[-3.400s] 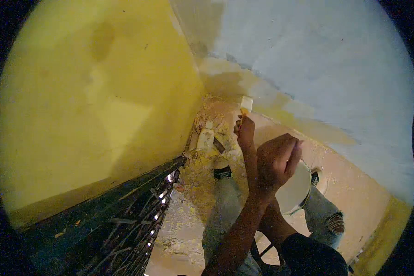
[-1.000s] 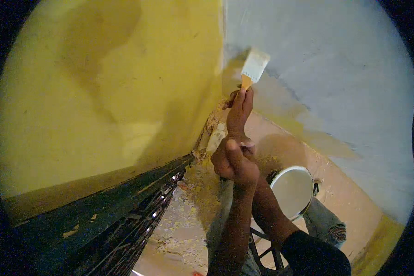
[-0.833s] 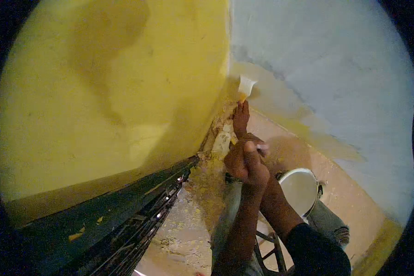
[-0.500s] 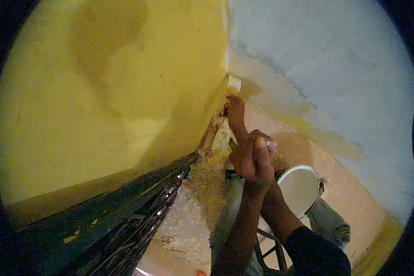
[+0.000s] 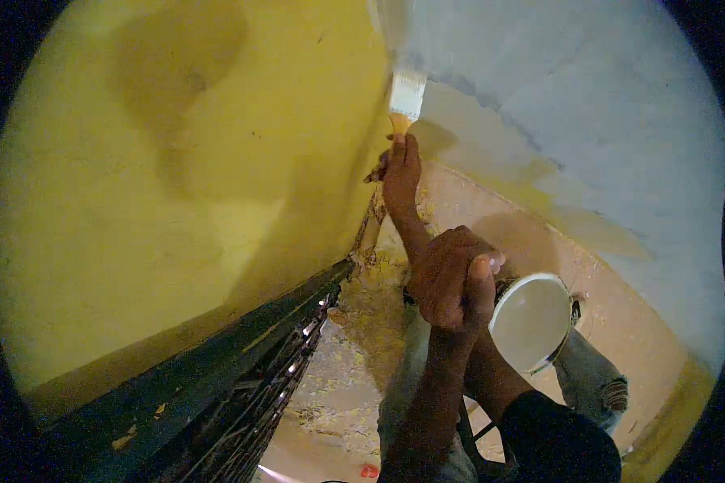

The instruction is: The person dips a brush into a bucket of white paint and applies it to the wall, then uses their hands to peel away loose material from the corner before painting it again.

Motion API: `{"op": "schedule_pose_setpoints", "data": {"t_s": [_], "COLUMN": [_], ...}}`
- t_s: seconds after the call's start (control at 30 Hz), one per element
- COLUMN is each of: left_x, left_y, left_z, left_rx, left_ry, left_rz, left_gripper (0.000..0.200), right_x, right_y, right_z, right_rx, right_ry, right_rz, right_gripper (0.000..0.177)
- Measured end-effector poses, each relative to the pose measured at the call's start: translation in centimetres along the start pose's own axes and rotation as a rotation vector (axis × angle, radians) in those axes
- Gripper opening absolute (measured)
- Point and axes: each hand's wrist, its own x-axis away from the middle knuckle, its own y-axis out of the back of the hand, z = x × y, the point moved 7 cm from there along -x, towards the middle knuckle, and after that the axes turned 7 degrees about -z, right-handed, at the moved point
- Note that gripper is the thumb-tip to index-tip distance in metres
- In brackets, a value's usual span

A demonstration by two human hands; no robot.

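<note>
left wall (image 5: 161, 209) yellow, darker blotch up top. right wall (image 5: 612, 97) pale blue-grey, ragged yellow band low. brush (image 5: 405, 97): white bristles, orange handle. bucket (image 5: 532, 322) white. floor (image 5: 338, 386) tan, pale flake speckles. jeans (image 5: 584, 374) faded grey, sleeve (image 5: 556, 443) black, grille (image 5: 250, 382) dark.

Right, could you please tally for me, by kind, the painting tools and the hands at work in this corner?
paintbrush, held up at the wall corner: 1
paint bucket, pale inside: 1
hands: 2, the right hand on the brush and the left hand clenched by the bucket
Total: 4
</note>
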Motion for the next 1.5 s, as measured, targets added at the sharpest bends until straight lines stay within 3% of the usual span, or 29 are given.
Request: {"op": "schedule_pose_setpoints", "data": {"t_s": [0.13, 0.2, 0.33, 0.4, 0.47, 0.53, 0.6, 0.7, 0.73, 0.8, 0.87, 0.93, 0.97, 1.0, 1.03, 1.1, 1.17, 1.23, 1.3, 1.4, 1.5], "left_x": [0.5, 1.2, 3.2, 3.7, 3.6, 2.5, 2.0, 2.2, 2.3, 2.6, 2.6, 2.1, 2.0, 2.0, 2.0, 2.2, 2.6, 2.5, 2.3, 2.8, 2.7], "left_y": [0.4, 0.3, 0.5, 0.9, 1.1, 0.8, 1.0, 0.6, 0.5, 0.7, 0.6, 0.1, 0.1, -0.1, -0.2, -0.5, -1.1, -1.5, -2.0, -2.2, -2.4], "left_z": [0.8, 1.5, 3.4, 4.1, 4.0, 2.8, 2.0, 2.3, 2.6, 3.1, 3.9, 2.9, 2.7, 3.0, 3.2, 3.3, 3.3, 3.1, 2.9, 2.9, 2.7], "left_rx": [0.002, 0.011, 0.032, 0.033, 0.032, 0.030, 0.032, -0.139, -0.093, -0.047, -0.016, 0.011, 0.031, 0.032, 0.032, 0.031, 0.020, 0.042, 0.065, 0.052, 0.071], "left_ry": [0.074, 0.132, 0.260, 0.303, 0.324, 0.277, 0.210, 0.244, 0.284, 0.327, 0.396, 0.391, 0.396, 0.391, 0.359, 0.333, 0.359, 0.369, 0.377, 0.490, 0.450], "left_rz": [-0.029, -0.056, -0.113, -0.135, -0.135, -0.189, -0.255, -0.159, -0.170, -0.186, -0.121, -0.161, -0.204, -0.207, -0.204, -0.200, -0.180, -0.155, -0.130, -0.207, -0.223], "left_gripper": [0.037, 0.038, 0.039, 0.040, 0.041, 0.043, 0.046, 0.053, 0.053, 0.053, 0.050, 0.049, 0.048, 0.048, 0.047, 0.047, 0.047, 0.046, 0.045, 0.046, 0.035], "right_x": [-2.0, -1.3, -0.3, -2.6, -1.3, 0.6, 3.1, 3.0, 2.8, -1.6, -5.9, -5.8, -6.2, -6.3, -5.8, -3.3, -1.8, -1.2, -0.6, -1.3, -3.0], "right_y": [2.6, 3.2, 3.0, 2.1, 0.1, -1.0, -1.0, -0.8, -0.3, 0.9, 4.3, 7.4, 9.8, 11.5, 12.4, 14.1, 16.4, 18.1, 21.5, 25.2, 25.5], "right_z": [-6.6, -11.9, -11.3, -6.4, 3.4, 8.9, 11.1, 10.8, 9.7, 2.7, -7.2, -10.8, -16.1, -19.9, -19.7, -19.6, -20.7, -17.4, -13.4, -10.1, -2.5], "right_rx": [0.175, -0.159, -0.380, 0.093, -0.041, -0.123, -0.106, -0.133, -0.168, -0.250, -0.012, 0.212, 0.152, 0.093, 0.092, -0.204, -0.250, -0.297, -0.155, -0.247, 0.055], "right_ry": [0.076, -0.362, -0.541, -0.163, -0.226, -0.182, -0.166, -0.048, 0.051, -0.040, 0.139, 0.105, -0.073, -0.251, -0.251, -0.526, -0.507, -0.476, -0.607, -0.524, -0.335], "right_rz": [-0.021, 0.023, -0.062, 0.099, 0.119, 0.179, 0.184, 0.210, 0.216, 0.138, 0.096, 0.070, 0.097, 0.125, 0.129, 0.020, -0.093, -0.201, -0.342, -0.278, -0.270], "right_gripper": [0.035, 0.032, 0.029, 0.031, 0.032, 0.035, 0.035, 0.034, 0.034, 0.029, 0.030, 0.029, 0.023, 0.032, 0.032, 0.019, 0.014, 0.012, 0.022, 0.029, 0.032]}}
